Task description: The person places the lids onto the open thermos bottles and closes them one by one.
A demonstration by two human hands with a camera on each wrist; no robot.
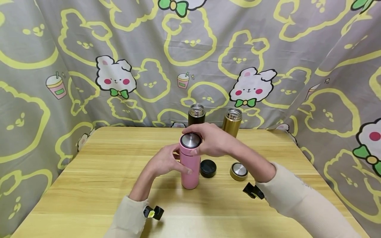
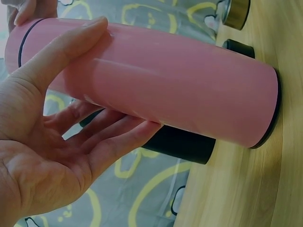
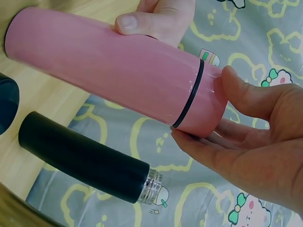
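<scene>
A pink thermos flask stands upright on the wooden table, its pink lid with a silver top in place. My left hand holds the body, thumb on the near side and fingers behind, as the left wrist view shows. From above, my right hand grips the lid between thumb and fingers. A thin dark line shows where lid and body meet. Behind are a lidless black flask and a lidless gold flask, both partly hidden by my right hand and forearm.
A black lid lies just right of the pink flask, and a gold lid with a silver top lies farther right. The table ends at a patterned grey curtain behind the flasks.
</scene>
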